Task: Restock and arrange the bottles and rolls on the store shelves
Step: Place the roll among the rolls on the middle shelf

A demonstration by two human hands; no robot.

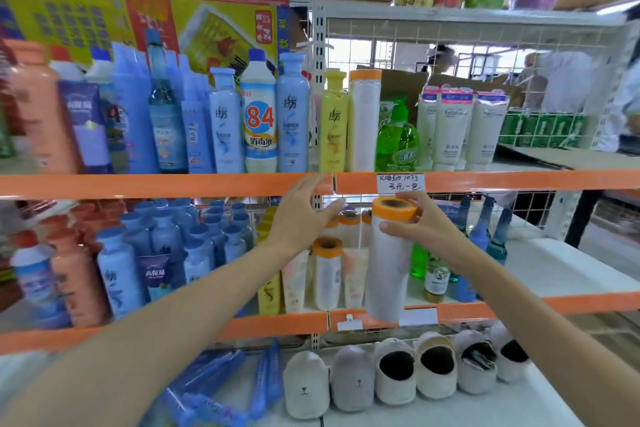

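Note:
My right hand grips a white roll with an orange tape end, held upright in front of the middle shelf. My left hand hovers beside it with fingers spread, holding nothing, just below the orange upper shelf rail. Several similar rolls stand on the middle shelf behind. One tall roll stands on the upper shelf next to a yellow bottle. Blue bottles and an "84" bottle fill the upper left.
White tubes and a green pump bottle stand on the upper right. Blue and orange bottles crowd the middle left shelf. Slippers line the bottom shelf. People stand behind the wire mesh back.

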